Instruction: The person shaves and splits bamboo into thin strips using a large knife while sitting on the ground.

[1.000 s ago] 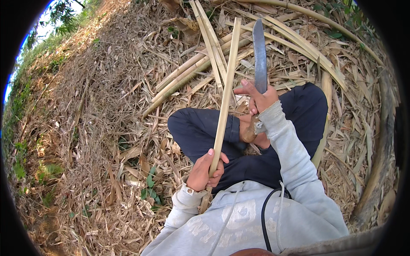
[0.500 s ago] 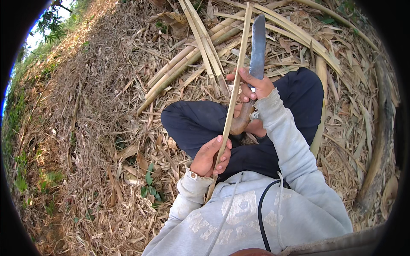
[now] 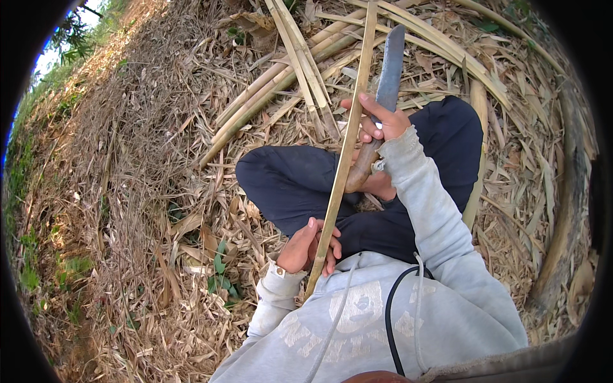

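A long, pale bamboo strip [image 3: 343,163] slants from the front of my sweatshirt up past my knees. My left hand [image 3: 305,247] is loosely closed around its lower part, thumb raised and fingers curling out on the right side. My right hand [image 3: 388,122] grips a machete at the join of blade and handle; its thumb and forefinger also meet the strip. The grey machete blade [image 3: 390,70] points away from me, and its curved brown wooden handle [image 3: 365,165] runs back toward my lap, beside the strip.
I sit with crossed legs in dark trousers [image 3: 287,182] on dry leaves and shavings. Split bamboo strips [image 3: 300,60] and bamboo poles [image 3: 262,102] lie ahead, with more strips [image 3: 447,51] at the far right. A weathered log [image 3: 559,223] lies to the right.
My left hand has slid a little lower and loosened, its fingers spreading. The strip has turned slightly, showing a wider face. The machete blade has tilted slightly to the right.
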{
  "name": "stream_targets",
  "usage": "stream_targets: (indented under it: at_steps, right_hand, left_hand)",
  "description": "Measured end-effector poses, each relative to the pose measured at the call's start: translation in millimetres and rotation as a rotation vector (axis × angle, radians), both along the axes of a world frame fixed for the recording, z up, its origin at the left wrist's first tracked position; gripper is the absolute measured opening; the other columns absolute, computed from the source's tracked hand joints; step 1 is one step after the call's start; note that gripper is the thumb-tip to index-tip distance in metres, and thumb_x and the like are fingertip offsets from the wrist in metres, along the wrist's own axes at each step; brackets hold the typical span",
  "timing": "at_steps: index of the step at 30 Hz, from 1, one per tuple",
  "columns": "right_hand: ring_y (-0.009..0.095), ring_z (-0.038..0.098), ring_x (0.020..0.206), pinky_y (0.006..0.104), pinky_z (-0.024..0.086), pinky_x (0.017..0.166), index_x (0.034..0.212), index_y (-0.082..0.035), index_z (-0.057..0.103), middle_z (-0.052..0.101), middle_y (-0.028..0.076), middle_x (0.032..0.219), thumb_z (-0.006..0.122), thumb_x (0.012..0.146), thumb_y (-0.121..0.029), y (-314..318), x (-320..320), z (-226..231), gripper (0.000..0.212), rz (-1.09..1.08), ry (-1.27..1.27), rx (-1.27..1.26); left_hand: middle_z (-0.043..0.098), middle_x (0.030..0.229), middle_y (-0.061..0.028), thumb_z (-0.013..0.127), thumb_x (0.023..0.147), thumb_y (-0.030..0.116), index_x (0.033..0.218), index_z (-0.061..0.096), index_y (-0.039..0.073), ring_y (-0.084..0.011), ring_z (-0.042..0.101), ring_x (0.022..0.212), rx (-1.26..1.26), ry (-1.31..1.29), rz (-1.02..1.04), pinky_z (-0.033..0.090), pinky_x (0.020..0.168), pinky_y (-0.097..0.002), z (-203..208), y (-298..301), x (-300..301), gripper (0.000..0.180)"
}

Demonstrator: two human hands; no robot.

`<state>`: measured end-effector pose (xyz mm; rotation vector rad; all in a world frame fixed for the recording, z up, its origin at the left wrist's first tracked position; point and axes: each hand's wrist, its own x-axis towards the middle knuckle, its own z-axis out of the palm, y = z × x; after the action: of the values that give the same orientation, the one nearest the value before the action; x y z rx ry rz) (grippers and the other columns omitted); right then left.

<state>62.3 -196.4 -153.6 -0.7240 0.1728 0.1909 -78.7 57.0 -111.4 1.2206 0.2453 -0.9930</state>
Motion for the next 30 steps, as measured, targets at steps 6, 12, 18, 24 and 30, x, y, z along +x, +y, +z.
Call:
stream_targets:
  at_steps: [6,12,18,24,30]
  right_hand:
    - [0.009,0.044,0.04,0.028,0.045,0.04,0.106,0.006,0.062,0.071,0.019,0.096,0.064,0.094,-0.03,1,6,15,0.038,-0.182,0.024,-0.128]
    - [0.01,0.047,0.041,0.024,0.039,0.041,0.107,0.005,0.064,0.06,0.008,0.064,0.044,0.101,-0.049,26,-31,16,0.058,-0.225,0.005,-0.594]
    - [0.025,0.059,0.052,0.0337,0.047,0.052,0.086,0.002,0.064,0.058,0.012,0.06,0.052,0.098,-0.046,28,-77,17,0.051,-0.193,-0.518,-1.108]
    - [0.034,0.064,0.066,0.0374,0.05,0.06,0.09,0.003,0.062,0.061,0.018,0.072,0.055,0.096,-0.042,42,-96,13,0.047,-0.073,-0.747,-1.323]
    - [0.027,0.059,0.056,0.0361,0.045,0.051,0.076,-0.004,0.062,0.056,0.01,0.06,0.063,0.088,-0.054,45,-90,19,0.051,-0.177,-0.915,-1.407]
  left_hand:
    - [0.046,0.06,-0.0066,0.03,0.106,0.044,0.101,0.051,0.003,-0.0125,0.042,0.041,0.043,-0.06,0.016,0.036,0.04,-0.0246,11,12,-10,0.046]
    - [0.045,0.063,-0.0054,0.032,0.107,0.035,0.119,0.048,0.002,-0.0101,0.039,0.042,-0.001,-0.155,0.172,0.035,0.04,-0.0241,25,-8,21,0.039]
    - [0.053,0.068,-0.0094,0.029,0.107,0.034,0.139,0.037,0.004,-0.0095,0.037,0.039,-0.018,-0.215,0.096,0.033,0.036,-0.0218,55,-23,57,0.045]
    - [0.055,0.069,-0.0118,0.028,0.105,0.028,0.112,0.044,0.006,-0.0108,0.037,0.038,-0.072,-0.1,0.219,0.03,0.033,-0.0232,46,-29,57,0.028]
    - [0.056,0.07,-0.0111,0.035,0.105,0.031,0.105,0.041,0.01,-0.0108,0.038,0.035,-0.184,-0.123,0.214,0.027,0.03,-0.0239,36,-21,50,0.022]
